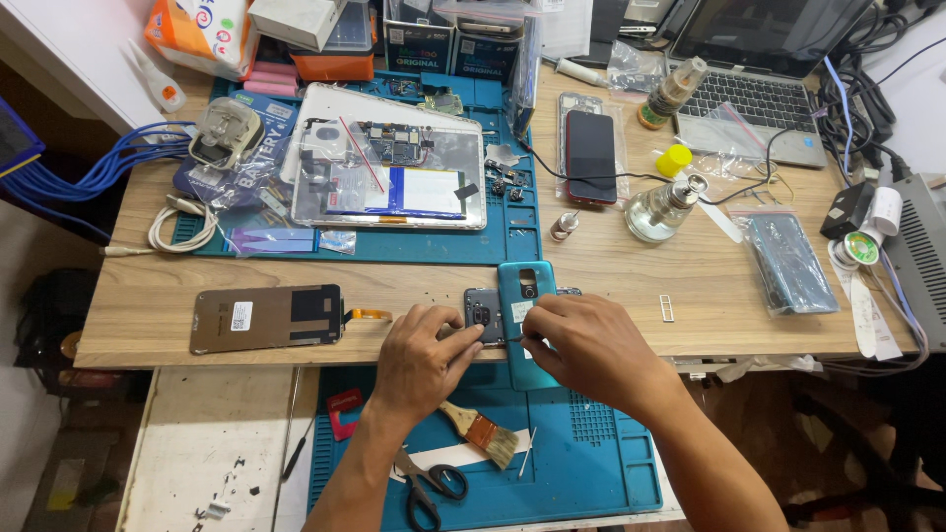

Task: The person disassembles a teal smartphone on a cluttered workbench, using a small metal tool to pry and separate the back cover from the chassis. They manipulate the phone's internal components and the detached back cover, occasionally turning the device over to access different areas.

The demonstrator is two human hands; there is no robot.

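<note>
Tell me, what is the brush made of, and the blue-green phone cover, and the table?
The brush looks like wood with a metal band: pale handle, coppery collar, tan bristles. The phone cover by the left hand and right hand is probably plastic, since it is smooth and evenly teal, though it could be glass. The table shows wood grain, likely a printed laminate.

Quick count: two hands (pixel 424 360), one teal phone back (pixel 527 315), one brush (pixel 480 433), one pair of scissors (pixel 426 488), two glass bottles (pixel 658 209), one laptop (pixel 764 89).
</note>
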